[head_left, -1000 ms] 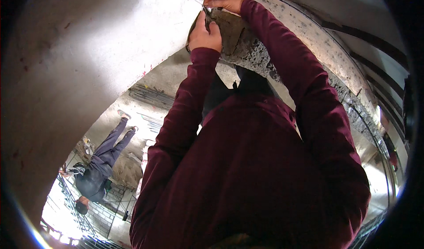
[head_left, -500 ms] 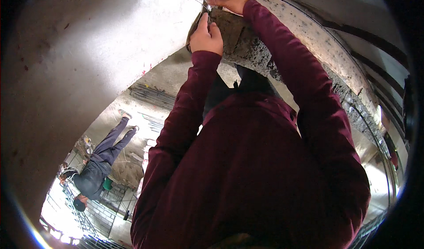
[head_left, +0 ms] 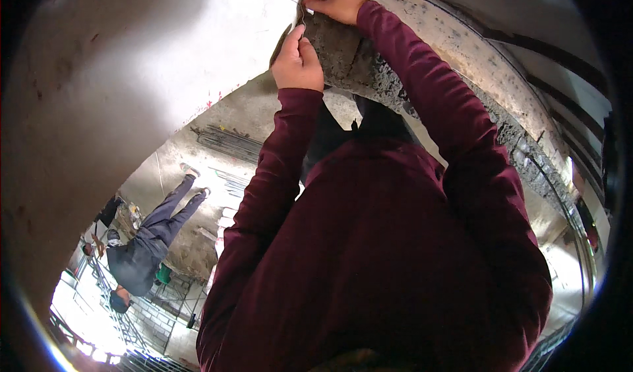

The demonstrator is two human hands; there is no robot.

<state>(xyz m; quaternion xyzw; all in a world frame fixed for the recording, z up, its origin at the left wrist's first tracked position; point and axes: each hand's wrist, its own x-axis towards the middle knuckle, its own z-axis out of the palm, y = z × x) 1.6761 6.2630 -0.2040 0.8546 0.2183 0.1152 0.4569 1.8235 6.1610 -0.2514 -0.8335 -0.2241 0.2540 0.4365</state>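
Observation:
At the top of the head view, my left hand [head_left: 298, 63] is raised beside the edge of a pale slab [head_left: 217, 35]. Its thumb and forefinger pinch the lower end of a thin dark strand [head_left: 303, 17], wire or string. Above it and to the right, my right hand [head_left: 337, 2] points leftward with its fingertips closed where the strand's upper end runs. A small white bit [head_left: 309, 10] shows under those fingertips; whether it is held I cannot tell. Behind both hands is a rough grey concrete block [head_left: 336, 49].
A speckled concrete ledge [head_left: 455, 35] curves away on the right, below dark roof ribs [head_left: 554, 52]. Farther off at lower left, a person in dark clothes [head_left: 135, 263] stands near metal bars. More long rods [head_left: 227, 142] lie on the floor.
My left hand has moved slightly left and down, its fingers now closer together. My right hand has shifted a little left. The strand between them shows more clearly.

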